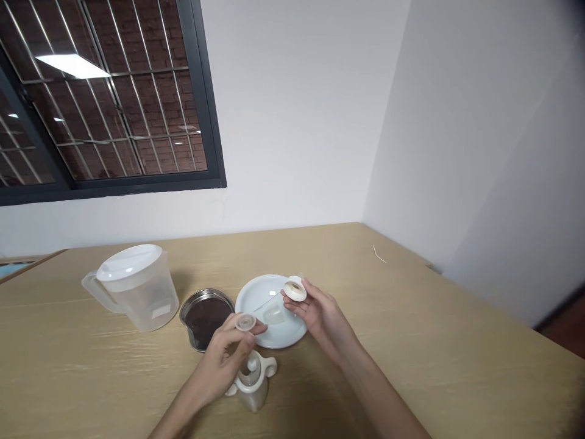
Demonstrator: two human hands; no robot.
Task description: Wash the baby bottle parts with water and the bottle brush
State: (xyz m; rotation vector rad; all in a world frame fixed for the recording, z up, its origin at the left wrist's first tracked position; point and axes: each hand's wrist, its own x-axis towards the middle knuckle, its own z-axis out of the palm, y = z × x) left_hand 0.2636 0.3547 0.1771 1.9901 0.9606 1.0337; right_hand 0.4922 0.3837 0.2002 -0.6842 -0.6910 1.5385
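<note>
The left hand (223, 358) pinched a clear disc (245, 322) while the right hand (323, 314) held a white lid (295, 290), both at lower centre frame. Below the disc stood a two-handled cup (256, 395); behind, a plate (280, 339); leftward, a pan (208, 294); at lower left, a jug (148, 299).

Table (425, 341) with pitcher (148, 302), plate (286, 340), cup (255, 397)
</note>
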